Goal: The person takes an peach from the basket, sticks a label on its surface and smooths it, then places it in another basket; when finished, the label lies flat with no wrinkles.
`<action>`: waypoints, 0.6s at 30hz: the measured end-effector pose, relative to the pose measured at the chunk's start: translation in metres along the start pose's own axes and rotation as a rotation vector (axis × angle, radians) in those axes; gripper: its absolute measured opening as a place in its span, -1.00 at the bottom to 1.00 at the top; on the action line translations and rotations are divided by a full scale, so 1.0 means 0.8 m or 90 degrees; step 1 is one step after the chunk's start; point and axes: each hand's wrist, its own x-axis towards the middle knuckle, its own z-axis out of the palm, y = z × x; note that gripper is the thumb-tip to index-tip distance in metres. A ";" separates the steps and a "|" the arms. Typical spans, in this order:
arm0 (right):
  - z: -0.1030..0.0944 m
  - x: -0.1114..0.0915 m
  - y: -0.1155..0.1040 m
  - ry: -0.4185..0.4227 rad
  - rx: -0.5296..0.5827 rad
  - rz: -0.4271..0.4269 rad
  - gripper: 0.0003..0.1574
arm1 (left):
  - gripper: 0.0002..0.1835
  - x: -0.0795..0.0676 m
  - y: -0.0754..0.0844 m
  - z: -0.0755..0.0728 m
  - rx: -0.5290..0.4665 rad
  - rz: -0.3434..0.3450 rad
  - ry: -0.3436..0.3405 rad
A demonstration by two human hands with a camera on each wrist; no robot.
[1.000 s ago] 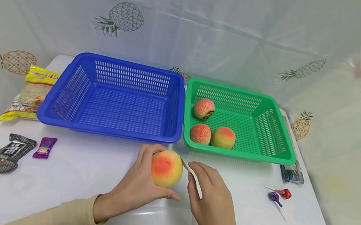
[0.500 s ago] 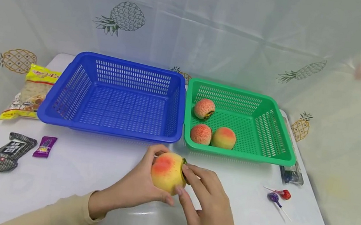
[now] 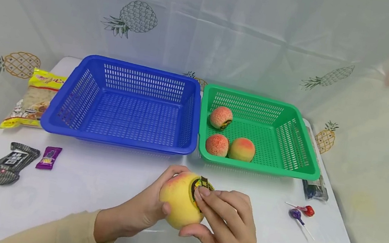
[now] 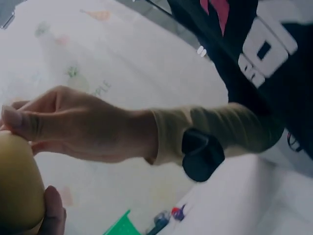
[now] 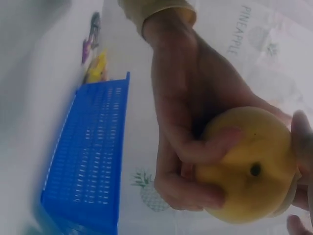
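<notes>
My left hand (image 3: 145, 207) grips a yellow peach (image 3: 177, 210) with a red blush, above the front middle of the table. A round black-and-yellow label (image 3: 204, 181) lies on the peach's right side. My right hand (image 3: 232, 229) touches it with the fingertips, its thumb by the underside of the fruit. The fingers partly cover the label. In the right wrist view the left hand (image 5: 181, 107) curls around the peach (image 5: 244, 196), whose small dark dot faces the camera. The right hand (image 4: 88, 125) reaches to the peach (image 4: 17, 181) in the left wrist view.
Beyond the hands stand a blue basket (image 3: 116, 140) and a green basket (image 3: 256, 167) holding a peach (image 3: 242, 149) and two speckled pink fruits (image 3: 217, 144). Snack packets (image 3: 12, 165) lie at left, with a yellow bag (image 3: 35, 100) behind. Two lollipops (image 3: 295, 214) lie at right.
The left hand has turned the peach so its labelled side faces upward. The right hand, earlier pinching a thin edge beside the peach, has come onto the label.
</notes>
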 end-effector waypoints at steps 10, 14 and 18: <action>0.012 -0.019 -0.004 0.108 -0.087 -0.036 -0.51 | -0.29 0.002 -0.003 0.002 -0.015 0.049 0.043; 0.012 -0.026 -0.006 0.098 -0.033 0.053 -0.55 | -0.33 0.008 0.002 -0.009 0.065 0.098 0.068; 0.003 -0.027 -0.005 0.017 0.191 0.371 -0.48 | -0.29 0.012 0.008 -0.016 0.122 0.112 0.085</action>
